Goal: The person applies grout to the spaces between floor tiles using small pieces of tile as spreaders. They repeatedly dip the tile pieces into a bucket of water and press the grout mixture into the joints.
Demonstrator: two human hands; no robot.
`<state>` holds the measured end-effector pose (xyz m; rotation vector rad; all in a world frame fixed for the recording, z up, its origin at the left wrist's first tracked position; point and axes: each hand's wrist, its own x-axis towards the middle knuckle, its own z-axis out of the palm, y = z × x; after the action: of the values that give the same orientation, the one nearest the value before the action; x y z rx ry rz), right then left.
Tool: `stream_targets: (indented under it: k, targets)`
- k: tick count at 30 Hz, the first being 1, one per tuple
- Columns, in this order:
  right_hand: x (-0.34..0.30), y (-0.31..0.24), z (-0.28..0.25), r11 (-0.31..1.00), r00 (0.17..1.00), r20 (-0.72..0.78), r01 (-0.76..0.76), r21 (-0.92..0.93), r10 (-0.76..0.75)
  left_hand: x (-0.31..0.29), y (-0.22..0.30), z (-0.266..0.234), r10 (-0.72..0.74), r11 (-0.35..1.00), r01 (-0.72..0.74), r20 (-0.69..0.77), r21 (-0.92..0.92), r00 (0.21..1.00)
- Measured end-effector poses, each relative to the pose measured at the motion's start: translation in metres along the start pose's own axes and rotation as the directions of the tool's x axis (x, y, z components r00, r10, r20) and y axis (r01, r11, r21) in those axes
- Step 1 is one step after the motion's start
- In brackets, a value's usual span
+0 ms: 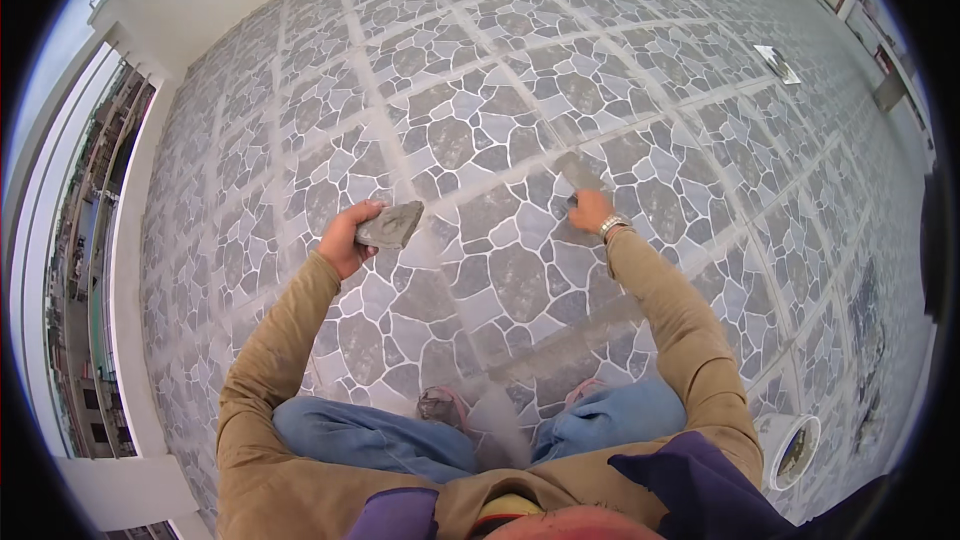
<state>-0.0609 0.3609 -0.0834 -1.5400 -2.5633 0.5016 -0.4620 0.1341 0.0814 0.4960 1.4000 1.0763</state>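
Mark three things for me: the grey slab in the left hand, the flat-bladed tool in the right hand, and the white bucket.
Grey slab (386,228): head view, middle of its broad face.
Flat-bladed tool (578,171): head view, on the blade.
White bucket (771,437): head view, outer side wall.

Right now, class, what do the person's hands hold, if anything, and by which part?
The left hand grips a grey block by its left end; the right hand holds a blurred flat tool by its near end.
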Motion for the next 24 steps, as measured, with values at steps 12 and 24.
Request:
stream_targets:
  k: [12,24]
  targets:
    - [0.077,0.083,-0.094,0.962,0.984,-0.108,0.16,0.221,-0.139,-0.1,-0.002,-0.027,0.069,0.997,-0.075,-0.232,-0.018,0.97]
    - [0.133,0.044,-0.027,0.896,0.95,0.193,0.3,-0.328,-0.247,-0.158,-0.035,0.001,0.017,0.997,-0.046,-0.391,-0.064,0.92]
